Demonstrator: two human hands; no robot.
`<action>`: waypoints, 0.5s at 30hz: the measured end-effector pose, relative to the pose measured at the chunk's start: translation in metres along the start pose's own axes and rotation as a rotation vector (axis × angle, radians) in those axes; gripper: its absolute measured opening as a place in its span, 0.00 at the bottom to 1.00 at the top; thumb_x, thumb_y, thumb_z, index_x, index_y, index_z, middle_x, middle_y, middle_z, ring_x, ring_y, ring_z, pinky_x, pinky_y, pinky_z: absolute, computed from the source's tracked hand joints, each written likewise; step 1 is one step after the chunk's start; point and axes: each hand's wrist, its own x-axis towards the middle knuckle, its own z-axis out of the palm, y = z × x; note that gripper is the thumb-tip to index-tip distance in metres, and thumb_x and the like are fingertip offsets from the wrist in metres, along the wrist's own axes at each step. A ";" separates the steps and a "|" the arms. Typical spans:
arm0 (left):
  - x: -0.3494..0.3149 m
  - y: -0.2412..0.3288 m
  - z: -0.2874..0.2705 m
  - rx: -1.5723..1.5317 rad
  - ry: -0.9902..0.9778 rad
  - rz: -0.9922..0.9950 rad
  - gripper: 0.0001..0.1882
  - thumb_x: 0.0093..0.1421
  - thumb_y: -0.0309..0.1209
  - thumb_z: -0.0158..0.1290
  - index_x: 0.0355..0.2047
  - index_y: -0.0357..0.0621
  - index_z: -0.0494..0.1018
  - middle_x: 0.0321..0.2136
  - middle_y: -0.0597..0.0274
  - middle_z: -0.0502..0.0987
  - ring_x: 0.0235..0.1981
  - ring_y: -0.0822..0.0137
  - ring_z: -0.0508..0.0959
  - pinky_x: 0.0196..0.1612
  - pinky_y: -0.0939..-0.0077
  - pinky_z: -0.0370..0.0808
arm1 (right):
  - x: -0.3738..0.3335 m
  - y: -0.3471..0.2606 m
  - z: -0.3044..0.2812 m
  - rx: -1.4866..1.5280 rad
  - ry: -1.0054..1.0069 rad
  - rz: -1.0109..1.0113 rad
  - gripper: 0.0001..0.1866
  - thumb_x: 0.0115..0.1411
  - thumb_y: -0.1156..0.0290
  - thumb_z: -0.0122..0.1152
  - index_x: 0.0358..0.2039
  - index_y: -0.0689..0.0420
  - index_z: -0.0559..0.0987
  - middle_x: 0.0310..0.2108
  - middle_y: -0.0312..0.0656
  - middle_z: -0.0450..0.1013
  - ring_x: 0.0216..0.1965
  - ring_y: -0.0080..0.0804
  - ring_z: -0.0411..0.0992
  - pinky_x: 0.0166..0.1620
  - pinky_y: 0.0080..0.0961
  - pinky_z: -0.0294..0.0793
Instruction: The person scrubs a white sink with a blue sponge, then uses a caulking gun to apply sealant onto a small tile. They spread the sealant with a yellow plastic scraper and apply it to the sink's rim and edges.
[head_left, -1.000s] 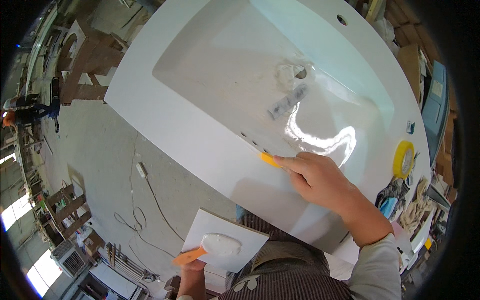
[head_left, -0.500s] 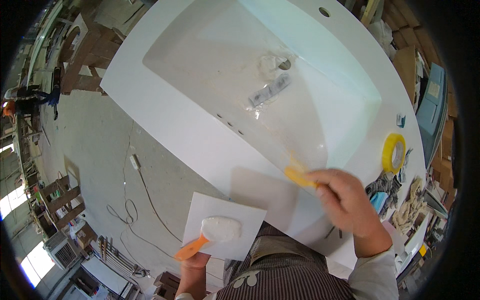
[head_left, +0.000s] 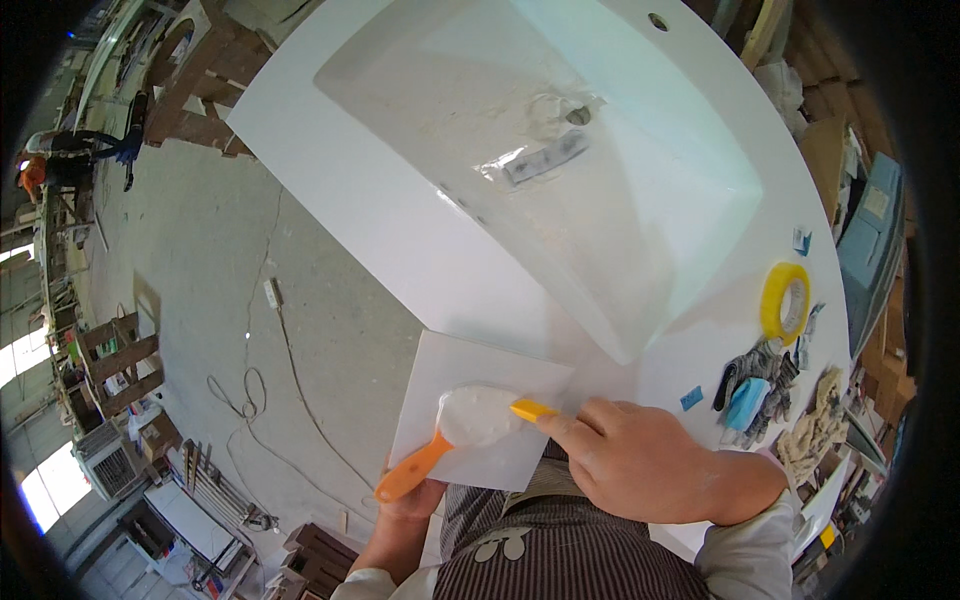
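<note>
My left hand (head_left: 412,497) is closed on the lower left edge of a square white board (head_left: 440,362), its fingers mostly hidden underneath. A patch of wet white paste (head_left: 482,416) lies on the board. An orange-handled spatula (head_left: 415,468) rests with its head in the paste and its handle over my left hand. My right hand (head_left: 640,460) pinches a small yellow scraper (head_left: 532,409), its tip at the right edge of the paste. Beyond is a large white basin (head_left: 380,160) with a wide rim. In it, a grey sandpaper-like roll (head_left: 546,160) lies near the drain hole (head_left: 578,116).
On the rim at right are a roll of yellow tape (head_left: 784,302), grey gloves (head_left: 748,375), a light blue folded item (head_left: 745,404) and a small blue packet (head_left: 691,398). A cable (head_left: 300,375) runs over the floor at left. Far left, a person (head_left: 75,160) is at the workshop's edge.
My right hand has come back from the basin's near edge to the board, bringing the yellow scraper to the paste. The board has shifted slightly up and right in view.
</note>
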 end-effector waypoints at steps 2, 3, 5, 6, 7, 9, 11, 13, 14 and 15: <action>-0.002 -0.001 0.000 -0.055 0.046 -0.023 0.31 0.62 0.43 0.49 0.59 0.35 0.61 0.58 0.48 0.66 0.57 0.53 0.68 0.59 0.54 0.67 | 0.000 -0.002 0.000 -0.051 -0.052 0.025 0.21 0.54 0.73 0.55 0.49 0.64 0.73 0.29 0.45 0.67 0.23 0.38 0.72 0.25 0.31 0.73; -0.003 -0.001 -0.001 -0.081 0.069 -0.038 0.31 0.62 0.42 0.49 0.59 0.35 0.61 0.58 0.48 0.66 0.58 0.53 0.68 0.59 0.54 0.67 | -0.002 -0.002 0.001 -0.077 -0.080 0.039 0.20 0.54 0.73 0.54 0.49 0.64 0.73 0.28 0.46 0.68 0.23 0.38 0.72 0.25 0.32 0.73; -0.007 -0.001 -0.007 -0.022 0.139 -0.044 0.32 0.61 0.43 0.49 0.59 0.35 0.61 0.58 0.48 0.66 0.58 0.53 0.68 0.59 0.55 0.66 | -0.007 0.001 0.004 -0.126 -0.137 0.062 0.20 0.54 0.74 0.52 0.48 0.65 0.73 0.27 0.47 0.68 0.23 0.39 0.73 0.25 0.33 0.74; -0.008 -0.001 -0.009 0.009 0.177 -0.045 0.32 0.61 0.43 0.50 0.60 0.35 0.60 0.58 0.48 0.66 0.58 0.53 0.68 0.60 0.55 0.66 | -0.008 0.006 0.001 -0.083 -0.125 0.098 0.20 0.55 0.74 0.52 0.48 0.65 0.73 0.28 0.48 0.69 0.24 0.40 0.73 0.27 0.33 0.74; -0.009 0.001 -0.008 0.003 0.169 -0.043 0.33 0.59 0.43 0.51 0.59 0.35 0.60 0.57 0.49 0.66 0.58 0.53 0.67 0.60 0.54 0.65 | -0.009 0.013 -0.005 -0.041 -0.114 0.134 0.19 0.55 0.74 0.52 0.48 0.65 0.73 0.28 0.48 0.70 0.24 0.41 0.73 0.28 0.33 0.74; -0.012 0.005 -0.001 -0.012 0.153 -0.029 0.35 0.57 0.43 0.55 0.59 0.36 0.60 0.57 0.49 0.66 0.58 0.52 0.67 0.61 0.53 0.64 | -0.008 0.031 -0.011 0.141 0.012 0.204 0.18 0.57 0.74 0.52 0.49 0.64 0.74 0.30 0.49 0.72 0.26 0.42 0.74 0.31 0.33 0.74; -0.013 0.006 -0.006 0.014 0.145 -0.056 0.36 0.56 0.44 0.55 0.60 0.36 0.59 0.57 0.49 0.65 0.58 0.52 0.67 0.61 0.52 0.64 | -0.003 0.053 -0.007 0.427 0.249 0.290 0.17 0.59 0.74 0.52 0.49 0.61 0.74 0.33 0.50 0.74 0.29 0.44 0.73 0.35 0.33 0.74; -0.010 0.005 -0.010 -0.033 0.110 -0.091 0.34 0.59 0.41 0.53 0.60 0.36 0.59 0.57 0.48 0.65 0.58 0.52 0.67 0.61 0.53 0.64 | 0.009 0.076 0.012 0.480 0.418 0.249 0.16 0.60 0.74 0.52 0.50 0.58 0.75 0.37 0.48 0.75 0.33 0.44 0.73 0.39 0.32 0.72; -0.009 0.004 -0.012 -0.094 0.088 -0.106 0.31 0.61 0.39 0.50 0.60 0.35 0.59 0.57 0.48 0.66 0.58 0.53 0.67 0.61 0.55 0.64 | 0.015 0.086 0.020 0.506 0.502 0.226 0.16 0.61 0.74 0.52 0.50 0.57 0.75 0.39 0.47 0.75 0.35 0.45 0.73 0.41 0.31 0.71; -0.008 0.003 -0.014 -0.155 0.069 -0.116 0.28 0.63 0.36 0.47 0.60 0.34 0.59 0.57 0.47 0.66 0.58 0.53 0.67 0.61 0.56 0.65 | 0.021 0.092 0.024 0.483 0.519 0.210 0.15 0.62 0.74 0.51 0.50 0.57 0.75 0.39 0.48 0.75 0.36 0.44 0.72 0.42 0.31 0.71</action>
